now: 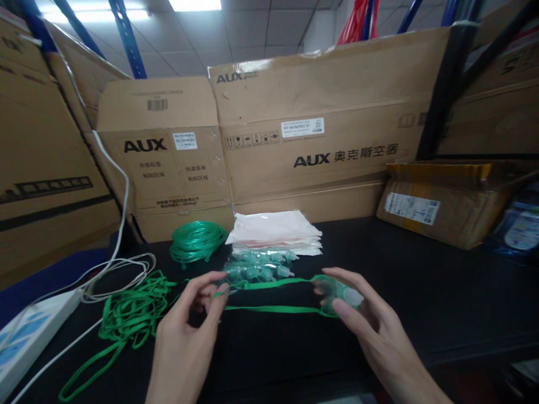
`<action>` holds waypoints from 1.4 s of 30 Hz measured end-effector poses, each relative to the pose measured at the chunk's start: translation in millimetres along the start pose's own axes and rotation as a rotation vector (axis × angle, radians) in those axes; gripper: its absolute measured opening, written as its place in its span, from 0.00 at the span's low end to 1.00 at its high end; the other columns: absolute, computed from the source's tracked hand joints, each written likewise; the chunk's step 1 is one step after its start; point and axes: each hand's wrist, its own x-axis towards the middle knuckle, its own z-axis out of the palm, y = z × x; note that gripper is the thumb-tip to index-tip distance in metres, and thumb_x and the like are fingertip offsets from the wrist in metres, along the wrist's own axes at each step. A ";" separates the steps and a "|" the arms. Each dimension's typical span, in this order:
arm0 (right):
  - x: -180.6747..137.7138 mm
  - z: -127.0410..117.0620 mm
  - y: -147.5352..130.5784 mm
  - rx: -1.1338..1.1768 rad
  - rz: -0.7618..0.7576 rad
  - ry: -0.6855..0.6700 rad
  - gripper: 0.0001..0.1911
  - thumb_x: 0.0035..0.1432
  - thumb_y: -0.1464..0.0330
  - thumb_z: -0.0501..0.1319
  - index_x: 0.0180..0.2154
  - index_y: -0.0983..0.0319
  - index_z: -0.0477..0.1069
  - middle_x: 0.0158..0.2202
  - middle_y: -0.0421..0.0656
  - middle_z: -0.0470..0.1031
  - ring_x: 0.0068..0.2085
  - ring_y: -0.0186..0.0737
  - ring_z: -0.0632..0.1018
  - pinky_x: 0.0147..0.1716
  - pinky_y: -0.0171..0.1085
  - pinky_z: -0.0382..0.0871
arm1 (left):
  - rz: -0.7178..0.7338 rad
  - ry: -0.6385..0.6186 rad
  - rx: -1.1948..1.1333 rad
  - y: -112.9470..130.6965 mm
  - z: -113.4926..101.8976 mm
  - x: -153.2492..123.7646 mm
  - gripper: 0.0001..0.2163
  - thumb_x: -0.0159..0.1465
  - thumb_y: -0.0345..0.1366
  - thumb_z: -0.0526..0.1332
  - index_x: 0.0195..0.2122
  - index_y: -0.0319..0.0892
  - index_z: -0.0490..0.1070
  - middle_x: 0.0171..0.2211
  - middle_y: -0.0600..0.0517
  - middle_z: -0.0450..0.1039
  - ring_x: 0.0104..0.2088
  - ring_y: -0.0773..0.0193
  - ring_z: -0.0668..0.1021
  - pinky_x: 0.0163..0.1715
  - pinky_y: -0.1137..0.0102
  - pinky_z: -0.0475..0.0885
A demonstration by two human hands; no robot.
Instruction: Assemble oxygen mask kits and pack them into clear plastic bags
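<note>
My right hand is closed round a clear green breathing mask with a whitish connector at its end. A green elastic strap runs from the mask in two strands towards my left hand. Between its thumb and fingers, my left hand pinches the strap's far end. Just beyond the hands lie several clear-and-green masks in a stack. To the left is a tangled heap of green elastic straps, with one loop trailing towards me.
A coil of green tubing sits behind, beside a pile of white packets. White cables and a power strip occupy the left. An open cardboard box and a blue bottle stand right. Large cardboard panels wall the back.
</note>
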 end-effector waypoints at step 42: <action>-1.4 3.6 16.9 -0.520 -0.385 -0.216 0.27 0.57 0.67 0.73 0.58 0.53 0.75 0.57 0.45 0.80 0.57 0.47 0.81 0.59 0.40 0.75 | -0.150 -0.559 -0.373 36.8 45.4 -7.0 0.18 0.67 0.48 0.61 0.52 0.45 0.81 0.36 0.50 0.81 0.33 0.61 0.76 0.37 0.72 0.73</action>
